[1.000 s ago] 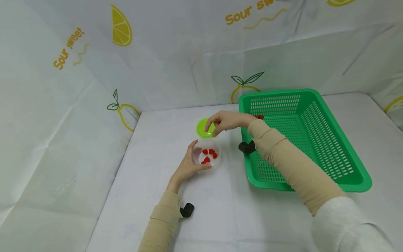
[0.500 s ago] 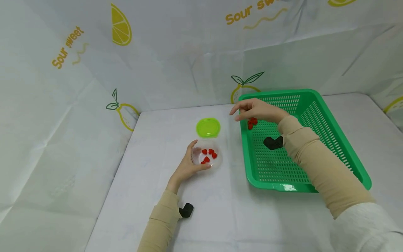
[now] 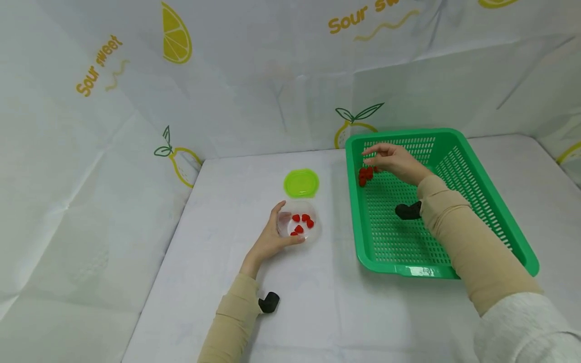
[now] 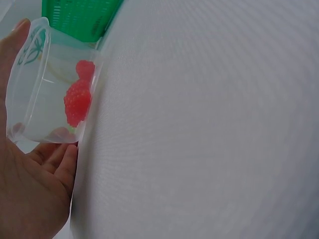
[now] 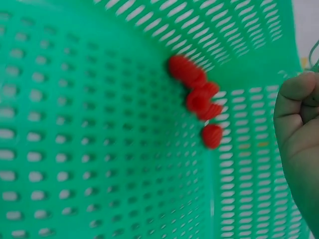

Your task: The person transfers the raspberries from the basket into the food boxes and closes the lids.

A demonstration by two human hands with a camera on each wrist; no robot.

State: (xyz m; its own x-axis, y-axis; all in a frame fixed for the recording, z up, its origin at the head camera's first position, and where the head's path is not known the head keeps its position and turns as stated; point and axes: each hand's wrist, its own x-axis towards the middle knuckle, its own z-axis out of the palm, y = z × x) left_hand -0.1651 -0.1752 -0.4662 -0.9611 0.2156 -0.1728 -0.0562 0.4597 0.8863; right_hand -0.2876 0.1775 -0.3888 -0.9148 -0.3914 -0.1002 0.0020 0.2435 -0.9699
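Note:
My left hand (image 3: 267, 243) holds a clear plastic tub (image 4: 52, 94) on the table, thumb and fingers curled round its sides. Several raspberries (image 4: 78, 102) lie in the bottom of the tub. Over the far left corner of a green basket (image 3: 356, 227) hovers my right hand (image 3: 396, 162), its fingers loosely bent with nothing seen between them. Beneath it, several more raspberries (image 5: 198, 99) are clustered in that corner, touching or close to the walls. The right wrist view shows the hand at its right edge, apart from the fruit.
A bright green lid (image 3: 301, 183) lies flat on the white-covered table (image 3: 299, 312), just behind the tub. The basket's slotted walls rise around the fruit. A white sheet printed with lemons (image 3: 177, 166) hangs at the back and left.
My right hand has moved from above the lid and tub rightward, over the basket's rim into its far left corner. The left hand and tub have stayed in place.

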